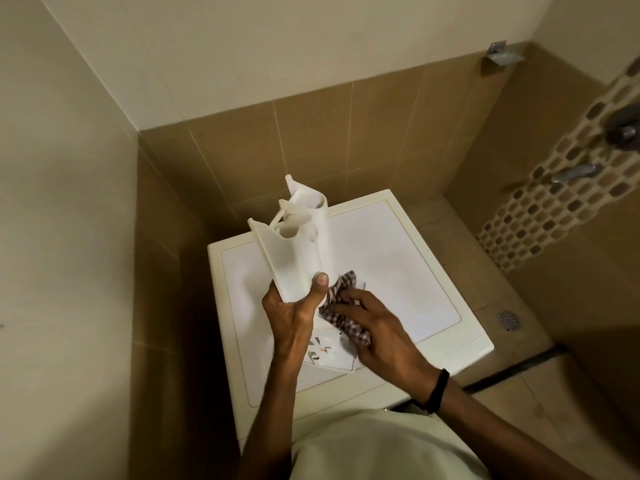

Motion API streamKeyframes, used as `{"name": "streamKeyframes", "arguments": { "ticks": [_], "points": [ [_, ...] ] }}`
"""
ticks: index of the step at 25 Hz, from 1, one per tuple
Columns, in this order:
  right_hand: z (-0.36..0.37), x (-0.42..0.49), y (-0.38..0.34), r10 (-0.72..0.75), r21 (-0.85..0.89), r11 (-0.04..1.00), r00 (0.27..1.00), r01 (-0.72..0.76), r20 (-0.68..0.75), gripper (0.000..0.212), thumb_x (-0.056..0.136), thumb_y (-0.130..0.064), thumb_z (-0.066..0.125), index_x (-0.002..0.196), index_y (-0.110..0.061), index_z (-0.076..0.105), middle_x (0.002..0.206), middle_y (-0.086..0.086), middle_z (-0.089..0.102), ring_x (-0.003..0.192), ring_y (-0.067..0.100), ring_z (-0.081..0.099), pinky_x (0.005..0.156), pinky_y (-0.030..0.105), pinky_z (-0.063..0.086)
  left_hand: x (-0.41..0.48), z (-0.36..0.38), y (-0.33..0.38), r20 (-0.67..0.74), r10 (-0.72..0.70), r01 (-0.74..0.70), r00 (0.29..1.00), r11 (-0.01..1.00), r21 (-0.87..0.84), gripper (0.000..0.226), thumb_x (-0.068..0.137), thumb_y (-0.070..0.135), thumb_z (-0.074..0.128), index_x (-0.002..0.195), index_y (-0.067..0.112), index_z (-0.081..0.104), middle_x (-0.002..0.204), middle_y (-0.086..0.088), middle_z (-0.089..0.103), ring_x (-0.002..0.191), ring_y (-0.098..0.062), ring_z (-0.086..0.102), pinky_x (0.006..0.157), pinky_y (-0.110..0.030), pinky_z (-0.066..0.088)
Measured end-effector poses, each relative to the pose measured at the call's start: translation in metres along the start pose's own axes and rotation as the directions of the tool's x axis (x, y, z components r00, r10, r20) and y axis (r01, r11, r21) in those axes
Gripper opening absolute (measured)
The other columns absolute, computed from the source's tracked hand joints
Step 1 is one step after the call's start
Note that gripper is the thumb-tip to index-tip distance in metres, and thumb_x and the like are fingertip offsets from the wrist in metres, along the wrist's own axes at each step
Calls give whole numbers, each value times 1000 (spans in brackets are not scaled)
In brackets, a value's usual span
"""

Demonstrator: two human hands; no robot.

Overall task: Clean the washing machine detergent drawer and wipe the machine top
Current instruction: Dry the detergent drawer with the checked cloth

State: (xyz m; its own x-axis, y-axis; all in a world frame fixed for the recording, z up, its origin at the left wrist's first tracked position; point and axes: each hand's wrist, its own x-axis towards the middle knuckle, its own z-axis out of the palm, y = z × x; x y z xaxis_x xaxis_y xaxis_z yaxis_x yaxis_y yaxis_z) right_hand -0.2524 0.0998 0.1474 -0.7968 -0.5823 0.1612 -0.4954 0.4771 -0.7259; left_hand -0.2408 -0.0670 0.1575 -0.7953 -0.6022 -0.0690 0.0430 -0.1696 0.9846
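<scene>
Hands first, as the head view looks down on them. The left hand (294, 306) grips the white detergent drawer (298, 251) low on its side, thumb laid flat on the near face and the other fingers wrapped round behind. The drawer stands nearly upright, with its open compartments pointing up toward the tiled wall and its front panel down by the person's wrists. That panel sits over the front part of the washing machine top (398, 265). Whether it actually rests on the surface I cannot tell from here.

The right hand (374, 327) is curled over a bunched checked cloth (343, 306) and holds it against the lower right side of the drawer, just beside the left thumb. A black wristband (438, 391) circles the right wrist. Both forearms reach in from the bottom edge, above a pale shirt (381, 445).

The machine is tucked into a corner of brown tiles, with its cream lid taking up the middle of the view. On the floor to the right there is a round drain (508, 320). Further right, a metal tap handle (575, 173) sticks out of a strip of mosaic tiles. A small metal bracket (502, 55) is fixed high on the wall.
</scene>
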Motion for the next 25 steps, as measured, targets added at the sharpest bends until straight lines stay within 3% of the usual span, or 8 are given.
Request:
{"name": "streamKeyframes", "arguments": {
  "ticks": [4, 7, 11, 13, 17, 20, 22, 25],
  "points": [
    [5, -4, 1, -89, -146, 983, 983, 113, 162, 44, 90, -15, 39, 126, -28, 61, 118, 0, 44, 111, 19, 42, 90, 23, 37, 0, -9, -1, 123, -35, 25, 992, 996, 88, 64, 61, 41, 88, 115, 11, 73, 100, -4, 79, 97, -26, 76, 78, -33, 62],
    [4, 0, 4, -87, -229, 965, 978, 131, 191, 44, 93, -10, 46, 129, -32, 57, 121, 1, 46, 109, 23, 45, 84, 35, 47, 4, -10, 3, 197, -53, 28, 979, 991, 128, 62, 58, 40, 91, 110, 11, 75, 95, -6, 80, 92, -27, 76, 77, -39, 63],
    [-2, -5, 6, -141, -123, 982, 989, 144, 31, 37, 89, -11, 55, 123, -17, 67, 122, 2, 59, 112, 19, 55, 86, 36, 54, 5, -3, 9, 165, -100, 100, 981, 995, 7, 30, 67, 17, 88, 95, 27, 82, 95, -8, 80, 92, -29, 76, 82, -43, 61],
    [-1, -9, 2, -167, -120, 979, 986, 165, -7, 31, 93, -15, 61, 122, -12, 69, 121, 3, 62, 110, 18, 58, 91, 29, 51, 4, 0, 10, 147, -122, 126, 982, 992, -23, 31, 68, 14, 86, 93, 31, 82, 96, -6, 80, 92, -27, 76, 82, -41, 61],
    [7, -9, 3, -201, -177, 962, 978, 207, 52, 44, 84, 1, 70, 126, -10, 66, 122, 4, 62, 109, 19, 58, 95, 23, 46, 7, 2, 10, 204, -131, 121, 970, 991, 58, 34, 65, 18, 88, 97, 23, 80, 95, -6, 80, 91, -26, 77, 78, -39, 62],
    [5, -20, 10, -246, -197, 953, 968, 231, -56, 30, 91, -14, 70, 120, -9, 68, 115, 7, 65, 104, 21, 57, 93, 29, 48, 3, 3, 7, 139, -164, 159, 977, 986, 45, 40, 65, 19, 88, 103, 16, 77, 95, -5, 80, 91, -25, 77, 79, -40, 62],
    [14, -29, 8, -319, -269, 914, 948, 303, -14, 35, 95, -14, 67, 130, -9, 63, 121, 10, 62, 112, 25, 57, 98, 35, 46, 0, 6, 8, 126, -168, 166, 978, 986, 26, 38, 67, 17, 88, 103, 13, 77, 95, -7, 80, 91, -27, 77, 78, -39, 61],
    [24, -25, 1, -365, -405, 835, 926, 372, 99, 38, 104, -17, 55, 141, -9, 54, 131, 13, 56, 123, 29, 52, 105, 33, 39, 0, 10, 10, 172, -148, 127, 974, 984, 127, 41, 65, 16, 89, 103, 9, 76, 92, -9, 79, 89, -29, 77, 74, -42, 63]
  ]
}}
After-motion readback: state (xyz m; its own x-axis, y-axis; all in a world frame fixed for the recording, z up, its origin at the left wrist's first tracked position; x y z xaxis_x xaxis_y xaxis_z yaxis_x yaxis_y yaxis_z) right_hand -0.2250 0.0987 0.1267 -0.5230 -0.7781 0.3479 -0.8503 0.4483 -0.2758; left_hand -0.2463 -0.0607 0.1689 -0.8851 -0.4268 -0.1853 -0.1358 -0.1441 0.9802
